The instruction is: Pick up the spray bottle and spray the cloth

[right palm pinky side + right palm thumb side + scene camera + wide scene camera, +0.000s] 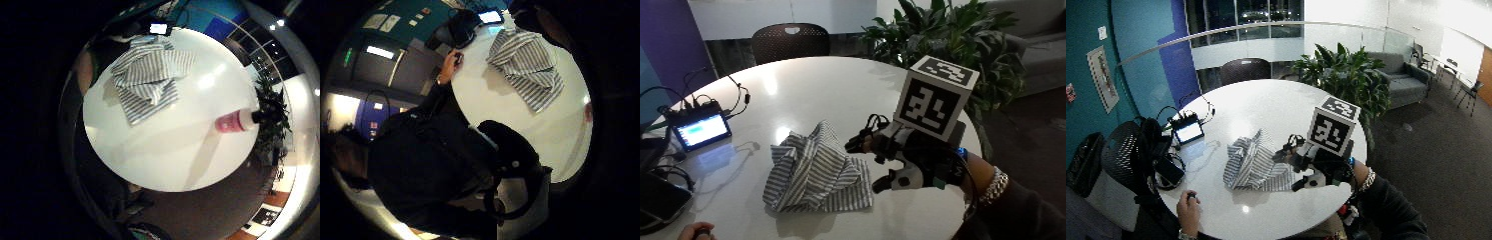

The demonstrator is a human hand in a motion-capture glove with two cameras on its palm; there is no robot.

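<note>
Gloved rt hand (906, 165) raised just beside striped cloth (816, 172), cloth crumpled on white table (820, 85), fingers loosely curled, holding nothing, pink bottle (235, 121) lying near table edge, well apart from hand & cloth.

We see a glossy white round table (813, 85) that mirrors the room lights. On it lies a crumpled woven cloth (816, 172), grey-and-white striped and matt. The spray bottle (239, 120) looks like smooth plastic, pink-bodied with a black top. A small screen (701, 131) shines glassy.
</note>
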